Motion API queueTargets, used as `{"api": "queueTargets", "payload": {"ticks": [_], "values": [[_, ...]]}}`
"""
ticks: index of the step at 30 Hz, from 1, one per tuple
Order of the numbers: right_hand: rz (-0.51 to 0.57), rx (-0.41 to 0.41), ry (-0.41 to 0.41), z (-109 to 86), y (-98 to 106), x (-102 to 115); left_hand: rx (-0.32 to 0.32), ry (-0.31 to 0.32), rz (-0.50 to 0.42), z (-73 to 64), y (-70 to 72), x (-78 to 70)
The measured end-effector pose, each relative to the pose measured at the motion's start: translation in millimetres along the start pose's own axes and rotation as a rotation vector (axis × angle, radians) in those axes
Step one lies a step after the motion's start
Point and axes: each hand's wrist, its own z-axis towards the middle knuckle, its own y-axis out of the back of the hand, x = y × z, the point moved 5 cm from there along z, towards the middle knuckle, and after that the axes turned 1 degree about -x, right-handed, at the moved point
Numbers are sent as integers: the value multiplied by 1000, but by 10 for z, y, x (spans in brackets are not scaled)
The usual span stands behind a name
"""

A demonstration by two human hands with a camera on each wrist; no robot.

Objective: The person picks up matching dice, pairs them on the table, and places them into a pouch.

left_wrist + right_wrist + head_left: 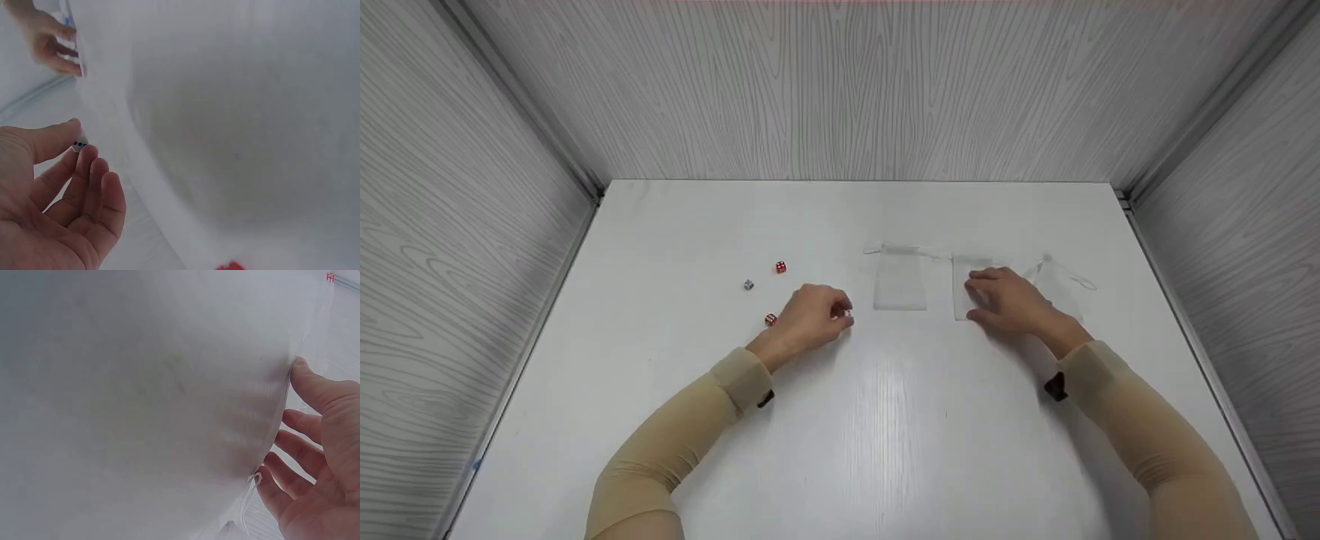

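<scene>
Head view, die (pixel 849 312): pinched in our left hand (pixel 814 311), left of the bags (pixel 900 283).
Bags: our right hand (pixel 1011 301) rests unclenched on the middle one; contents we can't tell.
Left wrist view, die: blue-dotted.
Right wrist view, cord (pixel 251 479): near our right hand.

A glossy white surface (pixel 825 480), with soft glare (pixel 885 405) toward its near middle, has three pale grey wood-grain walls round it: back wall (pixel 840 90), left wall (pixel 450 225) and right wall (pixel 1245 195). Grey trim (pixel 520 94) runs up both rear corners.
</scene>
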Motion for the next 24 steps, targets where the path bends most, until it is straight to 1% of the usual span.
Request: {"api": "queueTargets", "payload": {"ticks": [4, 6, 9, 11, 15, 19, 21, 24], "values": [[-7, 5, -4, 17, -1, -1, 98, -71, 12, 43, -263, -186], [-7, 11, -9, 26, -4, -3, 140, -93, 22, 43, -366, -251], [-5, 23, -20, 31, -12, -15, 201, -99, 37, 26, -486, -307], [-8, 27, -22, 28, -9, -17, 213, -95, 50, 13, -527, -327], [-12, 30, -24, 23, 2, -19, 214, -100, 64, -3, -555, -358], [-8, 34, -35, 15, 6, -25, 212, -99, 36, -18, -543, -357], [-9, 34, -37, 13, 1, -26, 195, -87, 13, -27, -508, -339], [-7, 29, -32, 12, -2, -29, 133, -80, -18, -25, -391, -279]]}}
